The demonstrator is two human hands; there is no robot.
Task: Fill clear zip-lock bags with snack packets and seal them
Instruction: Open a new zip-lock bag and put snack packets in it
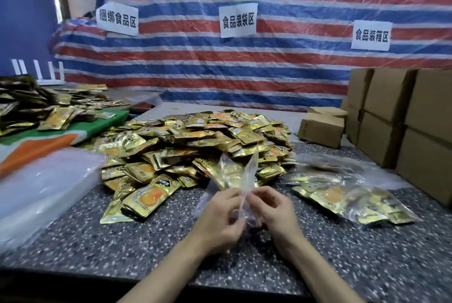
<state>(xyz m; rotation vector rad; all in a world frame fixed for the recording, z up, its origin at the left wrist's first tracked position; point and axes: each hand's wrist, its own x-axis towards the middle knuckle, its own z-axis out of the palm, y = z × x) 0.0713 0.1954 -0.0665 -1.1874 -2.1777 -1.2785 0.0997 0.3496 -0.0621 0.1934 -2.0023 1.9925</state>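
Note:
Both hands pinch one clear zip-lock bag (241, 180) at its near end, just above the speckled table (117, 236). My left hand (221, 217) grips the bag's left side, my right hand (274, 209) its right side. The bag stands up on edge, thin, and nothing shows inside it. Right behind it lies a big heap of gold snack packets (195, 141) with orange pictures. To the right lie filled clear bags (352, 200) with gold packets inside.
A stack of clear plastic bags (41, 185) lies at the left. Behind it, more gold packets (36, 109) cover a green and orange surface. Cardboard boxes (396, 116) are piled at the right. A striped tarp with paper signs hangs behind.

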